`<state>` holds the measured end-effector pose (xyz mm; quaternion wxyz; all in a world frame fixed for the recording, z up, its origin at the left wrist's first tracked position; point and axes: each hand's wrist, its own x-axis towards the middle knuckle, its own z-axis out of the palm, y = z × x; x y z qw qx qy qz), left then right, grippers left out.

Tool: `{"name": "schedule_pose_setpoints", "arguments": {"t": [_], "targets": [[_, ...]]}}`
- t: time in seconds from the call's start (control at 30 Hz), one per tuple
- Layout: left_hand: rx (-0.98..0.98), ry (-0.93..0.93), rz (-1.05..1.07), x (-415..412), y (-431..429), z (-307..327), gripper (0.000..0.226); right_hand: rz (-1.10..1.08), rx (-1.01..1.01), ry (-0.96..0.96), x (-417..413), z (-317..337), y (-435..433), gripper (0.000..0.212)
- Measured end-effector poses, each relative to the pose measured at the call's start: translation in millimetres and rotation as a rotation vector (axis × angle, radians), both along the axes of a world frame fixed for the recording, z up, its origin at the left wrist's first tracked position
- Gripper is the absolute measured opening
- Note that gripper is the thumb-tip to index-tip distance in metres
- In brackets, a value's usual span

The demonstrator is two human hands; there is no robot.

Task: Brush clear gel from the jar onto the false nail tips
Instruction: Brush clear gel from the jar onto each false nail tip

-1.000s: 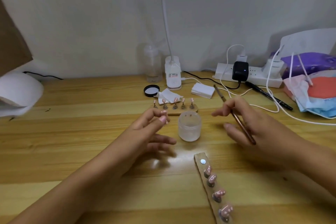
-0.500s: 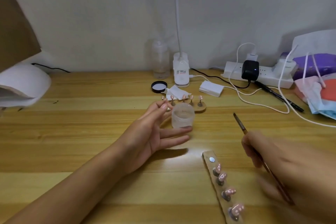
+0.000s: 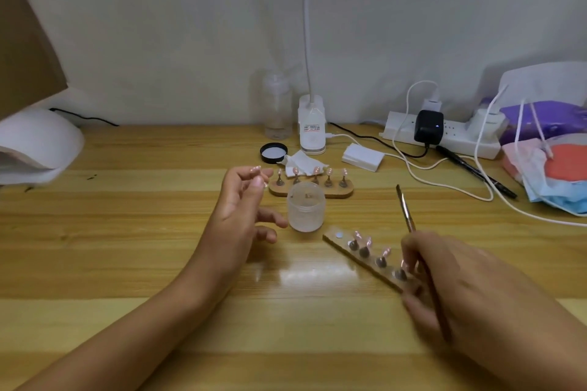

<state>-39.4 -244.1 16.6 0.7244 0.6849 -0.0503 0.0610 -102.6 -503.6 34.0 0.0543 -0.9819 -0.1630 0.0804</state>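
An open frosted jar [image 3: 306,206] stands mid-table. My left hand [image 3: 241,216] hovers just left of it and pinches a small pink nail tip [image 3: 255,171] between thumb and forefinger. My right hand [image 3: 470,289] grips a thin brush [image 3: 406,214], bristles pointing up and away. Its lower fingers touch the near end of a wooden strip [image 3: 341,243] that lies diagonally and carries several nail tips on stands, with one bare spot at its far end. Behind the jar, an oval wooden holder [image 3: 347,192] bears several more tips.
The jar's black lid [image 3: 273,152] and a crumpled tissue [image 3: 301,163] lie behind the oval holder. A white curing lamp [image 3: 38,143] sits far left. At the back stand a clear bottle [image 3: 277,108], a lamp base [image 3: 312,127] and a power strip [image 3: 451,141] with cables. Face masks [image 3: 552,174] are piled right.
The wooden strip has swung from lengthwise to diagonal, nearer the jar. My right hand dropped to the strip's near end with the brush. My left hand drew slightly left of the jar.
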Motion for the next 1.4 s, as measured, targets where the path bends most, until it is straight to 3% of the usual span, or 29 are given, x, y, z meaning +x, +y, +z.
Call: {"name": "schedule_pose_setpoints", "arguments": {"t": [0.07,0.13,0.33,0.47,0.57,0.73,0.83,0.9,1.13,1.23,1.4], "targets": [[-0.017,0.001,-0.009,-1,-2,-2,0.013,-0.023,0.142,-0.092,5,4,0,0.041],[-0.054,0.037,-0.032,-1,-3,-4,0.015,-0.038,0.300,-0.036,2,2,0,0.043],[-0.120,0.171,-0.158,-1,-7,-9,0.010,0.007,0.424,0.003,-7,-1,8,0.069],[-0.163,0.214,-0.212,2,-9,-8,0.010,0.014,0.492,-0.239,6,12,-3,0.064],[-0.191,0.236,-0.242,2,-11,-6,0.012,0.053,0.808,-0.346,36,29,-7,0.052],[-0.139,0.262,-0.227,-5,-12,-8,0.018,-0.032,1.434,-0.308,61,6,22,0.024],[-0.041,0.203,-0.200,-6,-6,-13,0.014,-0.016,1.406,-0.338,54,-14,29,0.014],[-0.024,0.185,-0.176,-5,-4,-15,0.012,0.007,1.389,-0.340,49,-16,28,0.018],[-0.104,0.165,-0.157,-8,-11,-11,0.028,0.049,1.494,-0.368,44,-17,28,0.017],[-0.102,0.110,-0.168,-12,-13,-10,0.021,0.078,1.483,-0.340,43,-19,30,0.011],[-0.103,0.073,-0.195,-14,-17,-9,0.027,0.126,1.423,-0.317,45,-21,34,0.025]]}}
